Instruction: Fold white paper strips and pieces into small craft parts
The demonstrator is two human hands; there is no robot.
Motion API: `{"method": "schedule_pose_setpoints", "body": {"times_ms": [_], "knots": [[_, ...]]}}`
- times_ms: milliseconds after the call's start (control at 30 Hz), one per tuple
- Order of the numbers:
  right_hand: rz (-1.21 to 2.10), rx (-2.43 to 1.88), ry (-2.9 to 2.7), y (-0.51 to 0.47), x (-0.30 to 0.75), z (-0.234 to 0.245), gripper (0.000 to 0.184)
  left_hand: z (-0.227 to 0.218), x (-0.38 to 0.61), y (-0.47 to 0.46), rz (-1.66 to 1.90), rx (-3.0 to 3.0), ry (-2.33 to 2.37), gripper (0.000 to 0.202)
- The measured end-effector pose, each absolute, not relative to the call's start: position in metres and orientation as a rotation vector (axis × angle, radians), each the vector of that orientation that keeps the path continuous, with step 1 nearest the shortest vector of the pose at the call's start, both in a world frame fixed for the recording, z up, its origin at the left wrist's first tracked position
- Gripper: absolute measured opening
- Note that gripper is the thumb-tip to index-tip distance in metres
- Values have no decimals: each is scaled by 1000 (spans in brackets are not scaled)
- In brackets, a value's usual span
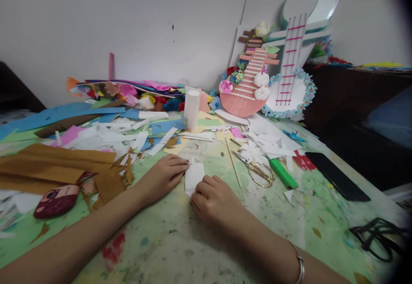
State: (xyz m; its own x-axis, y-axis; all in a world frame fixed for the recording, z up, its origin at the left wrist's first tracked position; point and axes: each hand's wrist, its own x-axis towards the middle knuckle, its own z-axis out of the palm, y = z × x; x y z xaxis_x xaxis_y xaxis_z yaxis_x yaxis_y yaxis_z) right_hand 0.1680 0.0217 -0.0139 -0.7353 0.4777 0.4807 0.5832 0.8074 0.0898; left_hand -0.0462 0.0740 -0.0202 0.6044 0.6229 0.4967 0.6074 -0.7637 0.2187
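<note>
Both hands flat on white paper piece [194,175], mid-surface: left hand [162,176] fingers together pressing its left edge, right hand [215,200] fingers curled on bottom edge. Scissors [257,170] near right; bare surface [180,241] toward the near edge.

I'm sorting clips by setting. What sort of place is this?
Likely a paper-craft workroom: paper scraps cover the table, scissors lie by, and paper guitars lean on the wall. Both hands press a white paper.
</note>
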Motion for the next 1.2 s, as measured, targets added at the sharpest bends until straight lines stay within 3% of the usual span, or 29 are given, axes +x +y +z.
{"method": "schedule_pose_setpoints", "body": {"times_ms": [500,667,867,967,1000,1100,1200], "knots": [[-334,-840,-2565,22,164,-14,14,-16,-42,73,651,3074,1056,16],[-391,-862,-2519,28,166,-15,18,-16,-39,73,758,3069,1118,18],[-28,-986,-2312,27,169,-3,14,-6,-38,66,1018,2964,1372,15],[97,-946,-2313,22,166,1,44,2,-37,60,1034,2995,1441,13],[99,-949,-2309,22,165,1,43,3,-36,58,1038,3017,1445,13],[30,-978,-2254,24,167,-2,14,5,-34,56,1060,3072,1438,12],[-21,-955,-2228,31,174,-3,22,2,-35,57,1020,3097,1410,15]]}}
